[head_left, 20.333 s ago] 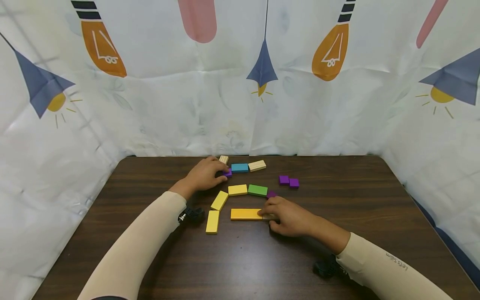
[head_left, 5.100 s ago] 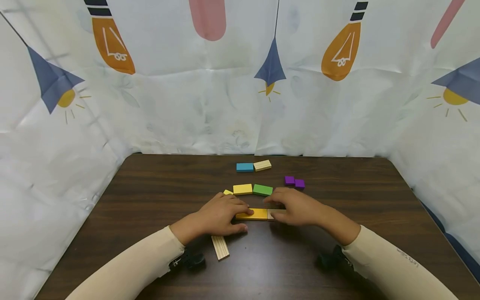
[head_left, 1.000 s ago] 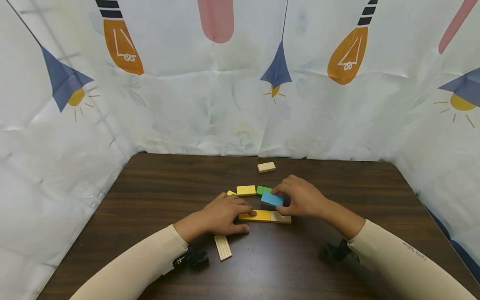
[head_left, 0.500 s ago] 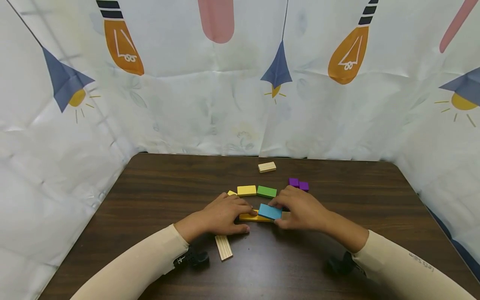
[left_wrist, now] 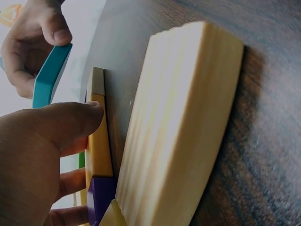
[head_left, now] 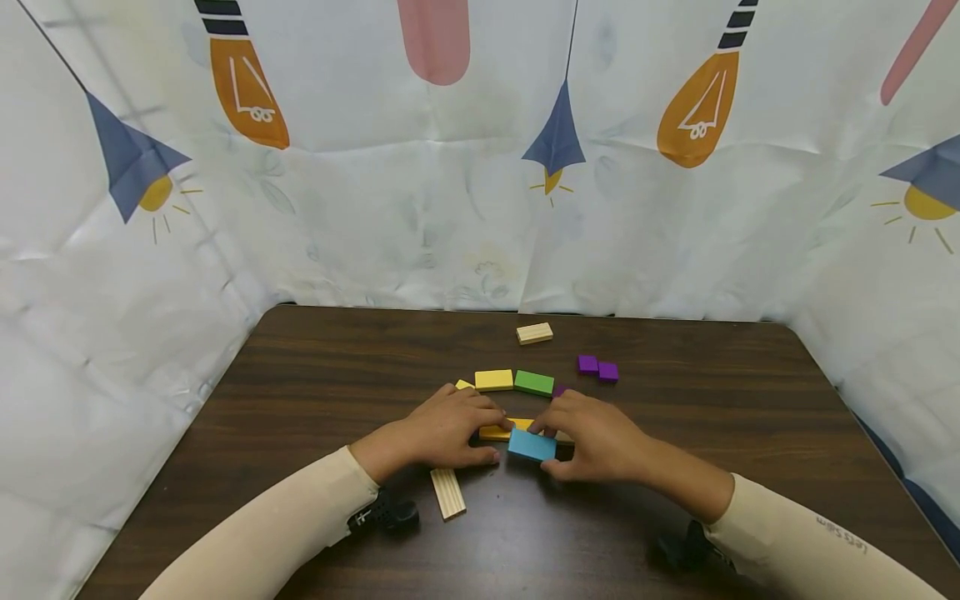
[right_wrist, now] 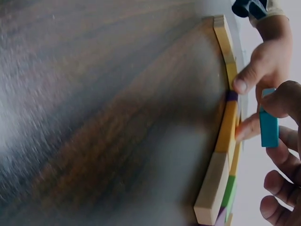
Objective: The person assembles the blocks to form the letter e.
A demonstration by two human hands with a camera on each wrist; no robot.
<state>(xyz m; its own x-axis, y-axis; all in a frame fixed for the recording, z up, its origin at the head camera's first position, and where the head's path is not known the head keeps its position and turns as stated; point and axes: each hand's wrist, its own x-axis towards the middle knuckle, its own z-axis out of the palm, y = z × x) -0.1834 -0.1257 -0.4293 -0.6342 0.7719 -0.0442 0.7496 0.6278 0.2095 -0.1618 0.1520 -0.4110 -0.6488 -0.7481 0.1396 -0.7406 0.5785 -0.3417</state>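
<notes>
My right hand (head_left: 600, 437) pinches a blue block (head_left: 532, 444) between thumb and fingers. The block is held tilted above the near side of the orange block (head_left: 491, 433), as the right wrist view also shows. My left hand (head_left: 442, 427) lies over the left end of that row, fingertips at the orange block. A plain wooden block (right_wrist: 211, 188) continues the row on the right. At its left end, a small purple block (left_wrist: 99, 197) shows in the left wrist view. Another plain wooden block (head_left: 447, 494) lies below my left hand.
Behind the row, a yellow block (head_left: 493, 381), a green block (head_left: 534, 383) and a partly hidden purple block (head_left: 559, 391) form a curve. Two purple blocks (head_left: 597, 368) lie further right. One plain block (head_left: 534, 333) sits near the table's back edge.
The blue block has left the back of the table and come forward over the row in my right hand. Earlier, my left hand moved from the back to the orange block and has stayed there.
</notes>
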